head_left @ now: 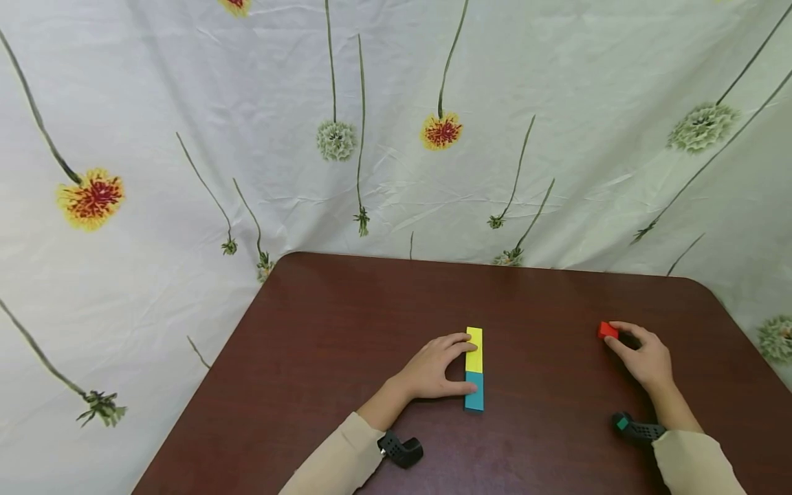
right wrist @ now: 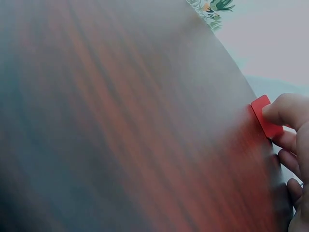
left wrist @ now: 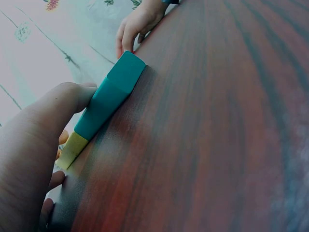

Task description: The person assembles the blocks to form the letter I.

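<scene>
A yellow block and a blue block lie end to end on the table in one straight line. My left hand reaches them from the left, thumb touching the blue block and fingertips on the yellow one. Up close in the left wrist view, the thumb rests on the blue block, and the yellow block is partly hidden behind the hand. To the right, my right hand pinches a small red block between thumb and forefinger, at the table surface.
The dark brown table has rounded far corners. Behind and beside it hangs a pale cloth printed with flowers. Black bands with small devices sit on both wrists, near the cream sleeves.
</scene>
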{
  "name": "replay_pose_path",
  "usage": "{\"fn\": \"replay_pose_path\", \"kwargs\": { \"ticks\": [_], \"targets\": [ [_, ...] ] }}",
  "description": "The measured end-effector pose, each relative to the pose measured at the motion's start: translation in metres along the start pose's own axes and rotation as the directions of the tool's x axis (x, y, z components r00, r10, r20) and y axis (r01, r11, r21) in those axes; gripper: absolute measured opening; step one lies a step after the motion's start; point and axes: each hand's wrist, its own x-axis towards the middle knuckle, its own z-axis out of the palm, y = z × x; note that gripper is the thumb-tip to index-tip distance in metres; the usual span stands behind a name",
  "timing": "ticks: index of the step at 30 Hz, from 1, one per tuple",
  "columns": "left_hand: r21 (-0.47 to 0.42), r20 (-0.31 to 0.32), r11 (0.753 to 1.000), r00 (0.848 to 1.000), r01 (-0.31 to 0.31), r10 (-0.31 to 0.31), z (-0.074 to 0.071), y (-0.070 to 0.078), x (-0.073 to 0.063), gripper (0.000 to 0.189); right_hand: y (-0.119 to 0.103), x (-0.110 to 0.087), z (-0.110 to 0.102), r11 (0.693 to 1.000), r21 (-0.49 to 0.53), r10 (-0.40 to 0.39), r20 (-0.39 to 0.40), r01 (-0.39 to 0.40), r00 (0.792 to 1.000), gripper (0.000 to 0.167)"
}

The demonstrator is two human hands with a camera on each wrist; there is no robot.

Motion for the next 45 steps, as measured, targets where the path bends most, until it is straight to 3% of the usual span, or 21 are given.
{"fn": "replay_pose_path", "kwargs": {
  "ticks": [15,23,32,45],
  "targets": [
    [-0.022,0.022,0.999,0.999,0.034,-0.033,-0.0031,0.0009,0.0013,0.067,-0.0019,0.0012,0.0008,1.000,-0.001,0.010,0.000,-0.010,1.000,0.050],
    [-0.021,0.024,0.999,0.999,0.032,-0.031,-0.0037,0.0022,0.0009,0.067,-0.0008,0.0008,-0.0004,0.999,-0.003,0.041,0.014,-0.041,0.999,0.052],
    [-0.015,0.015,1.000,1.000,0.015,-0.014,-0.0022,0.0015,0.0009,0.067,-0.0020,-0.0001,-0.0024,1.000,-0.009,0.017,0.005,-0.017,1.000,0.052],
    [-0.002,0.011,1.000,1.000,0.001,-0.001,-0.0015,0.0008,0.0013,0.067,-0.0068,0.0009,-0.0007,0.997,0.070,0.018,-0.055,-0.014,0.998,0.052]
  ]
}}
